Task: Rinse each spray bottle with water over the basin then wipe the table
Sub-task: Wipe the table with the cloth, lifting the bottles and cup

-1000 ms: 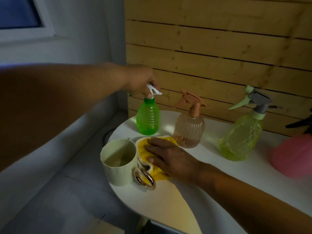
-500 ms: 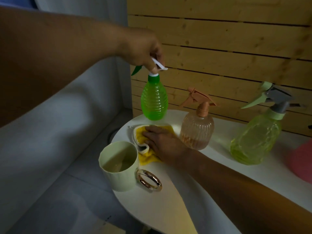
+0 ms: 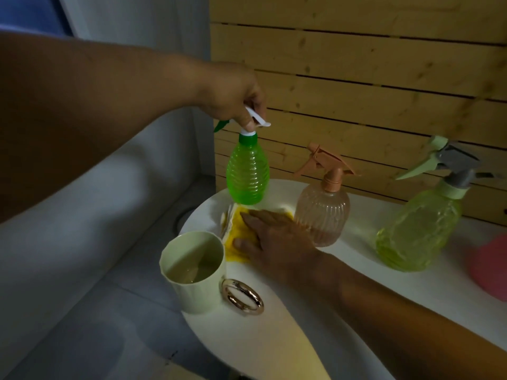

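Observation:
My left hand [image 3: 233, 97] pinches the white trigger head of a small green spray bottle [image 3: 247, 172] and holds it in the air just above the white table [image 3: 274, 338]. Under it, my right hand [image 3: 274, 239] lies flat with straight fingers on a yellow cloth [image 3: 237, 237] on the table. An orange-topped clear ribbed spray bottle [image 3: 323, 204] stands right beside that hand. A larger yellow-green spray bottle [image 3: 419, 223] with a grey and pale-green trigger stands further right.
A pale cup [image 3: 194, 270] holding water, with a gold ring handle [image 3: 242, 297], stands at the table's left edge. A pink object [image 3: 491, 264] is at the right border. A wooden slat wall [image 3: 356, 78] rises behind the table. A white wall and grey floor lie on the left.
My left hand has lifted the green bottle off the table. My right hand has slid the yellow cloth away from the cup, into the spot where the bottle stood.

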Demonstrator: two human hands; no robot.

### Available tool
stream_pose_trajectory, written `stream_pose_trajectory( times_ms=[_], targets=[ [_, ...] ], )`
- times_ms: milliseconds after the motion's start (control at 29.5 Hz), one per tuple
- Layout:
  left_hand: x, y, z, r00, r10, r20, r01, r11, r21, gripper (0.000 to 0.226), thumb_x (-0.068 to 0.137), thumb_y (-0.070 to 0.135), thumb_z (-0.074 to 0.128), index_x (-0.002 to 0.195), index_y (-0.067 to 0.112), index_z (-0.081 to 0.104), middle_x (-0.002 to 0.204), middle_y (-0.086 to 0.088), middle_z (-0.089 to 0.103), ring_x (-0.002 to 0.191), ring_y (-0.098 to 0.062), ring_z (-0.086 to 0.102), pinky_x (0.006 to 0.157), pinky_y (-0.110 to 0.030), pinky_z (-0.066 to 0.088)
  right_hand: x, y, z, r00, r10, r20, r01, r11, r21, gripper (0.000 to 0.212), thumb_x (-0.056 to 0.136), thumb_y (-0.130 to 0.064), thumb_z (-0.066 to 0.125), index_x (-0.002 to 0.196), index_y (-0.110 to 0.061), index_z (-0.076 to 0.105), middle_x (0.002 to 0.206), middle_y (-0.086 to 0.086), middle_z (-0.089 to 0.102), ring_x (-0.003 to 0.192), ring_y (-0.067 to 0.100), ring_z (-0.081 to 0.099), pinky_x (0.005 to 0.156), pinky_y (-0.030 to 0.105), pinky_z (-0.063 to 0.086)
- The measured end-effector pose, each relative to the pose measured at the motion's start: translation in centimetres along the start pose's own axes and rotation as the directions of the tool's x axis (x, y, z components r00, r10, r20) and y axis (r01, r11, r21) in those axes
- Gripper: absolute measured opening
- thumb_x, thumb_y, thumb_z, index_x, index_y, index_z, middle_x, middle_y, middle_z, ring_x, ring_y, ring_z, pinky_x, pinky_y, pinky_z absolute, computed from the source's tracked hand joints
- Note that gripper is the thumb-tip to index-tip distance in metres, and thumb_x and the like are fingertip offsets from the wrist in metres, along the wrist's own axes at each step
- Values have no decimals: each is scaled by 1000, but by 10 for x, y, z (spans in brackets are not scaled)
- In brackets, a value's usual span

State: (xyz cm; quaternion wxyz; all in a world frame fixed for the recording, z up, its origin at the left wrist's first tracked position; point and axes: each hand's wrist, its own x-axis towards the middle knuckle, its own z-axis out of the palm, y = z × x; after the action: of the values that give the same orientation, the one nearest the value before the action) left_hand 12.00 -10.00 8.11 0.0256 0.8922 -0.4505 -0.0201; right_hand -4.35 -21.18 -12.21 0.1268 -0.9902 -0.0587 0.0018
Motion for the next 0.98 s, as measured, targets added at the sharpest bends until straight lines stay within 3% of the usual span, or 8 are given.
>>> stream_pose_trajectory(
  times_ms=[271, 441, 542, 610, 712, 780, 881, 983],
  targets=[
    [0, 3, 32, 999, 5, 47, -2, 998, -70, 16, 90, 17, 77, 99, 28, 70, 89, 13, 65, 78, -5, 56, 68, -21, 41, -49, -16, -4, 998, 21, 57, -18, 998, -59, 73, 100, -55, 43, 161, -23, 19, 163, -1, 32, 146, 24, 32, 120, 38, 22],
    [1, 7, 34, 998, 7, 59, -3, 997, -76, 15, 91, 19, 77, 103, 26, 72, 99, 5, 70, 92, -16, 62, 83, -32, 48, -62, -18, -3, 997, 79, 1, -77, 977, -200, 82, 84, -57, 12, 149, -19, 44, 138, 5, 62, 115, 32, 61, 93, 43, 46],
    [4, 11, 33, 997, 16, 76, -10, 997, -70, 16, 90, 20, 77, 99, 31, 69, 100, 6, 70, 97, -18, 63, 89, -37, 50, -64, -19, -4, 994, 102, 23, -96, 975, -200, 89, 78, -55, 4, 149, -18, 43, 137, 5, 62, 116, 32, 61, 91, 45, 45],
    [5, 14, 32, 996, 16, 89, -12, 998, -56, 16, 90, 21, 77, 96, 33, 69, 95, 10, 68, 97, -19, 63, 88, -38, 51, -64, -19, -5, 994, 109, 19, -103, 971, -216, 80, 82, -53, 12, 141, -17, 53, 127, 5, 68, 107, 31, 65, 85, 44, 48],
    [4, 15, 32, 995, 13, 103, -8, 999, -51, 18, 89, 23, 79, 93, 37, 69, 96, 8, 70, 95, -20, 64, 87, -42, 52, -64, -18, -4, 988, 148, -35, -151, 947, -284, 49, 86, -46, 46, 118, -18, 69, 101, 2, 75, 84, 26, 71, 71, 40, 52],
    [1, 15, 30, 994, -7, 112, 15, 998, -68, 20, 88, 25, 80, 105, 32, 72, 102, 9, 71, 95, -16, 64, 84, -36, 52, -66, -17, -5, 989, 149, -7, -146, 959, -245, 43, 99, -38, 45, 135, -17, 57, 124, 5, 68, 108, 30, 66, 90, 44, 48],
    [-5, 21, 17, 989, -46, 143, 59, 994, -93, 70, 83, 30, 83, 146, 27, 53, 128, 10, 64, 124, -14, 58, 107, -36, 46, -73, -10, -12, 982, 177, 65, -157, 959, -237, 44, 108, -33, 33, 147, -15, 38, 145, 8, 51, 131, 33, 49, 108, 43, 36],
    [-10, 47, -6, 986, -35, 162, 58, 989, -139, 110, 72, 43, 88, 160, 36, 23, 154, 8, 47, 145, -16, 39, 121, -41, 32, -88, -3, -17, 960, 258, 109, -222, 939, -264, 39, 108, -27, 33, 144, -13, 41, 143, 10, 50, 132, 32, 48, 111, 41, 33]
  ],
)
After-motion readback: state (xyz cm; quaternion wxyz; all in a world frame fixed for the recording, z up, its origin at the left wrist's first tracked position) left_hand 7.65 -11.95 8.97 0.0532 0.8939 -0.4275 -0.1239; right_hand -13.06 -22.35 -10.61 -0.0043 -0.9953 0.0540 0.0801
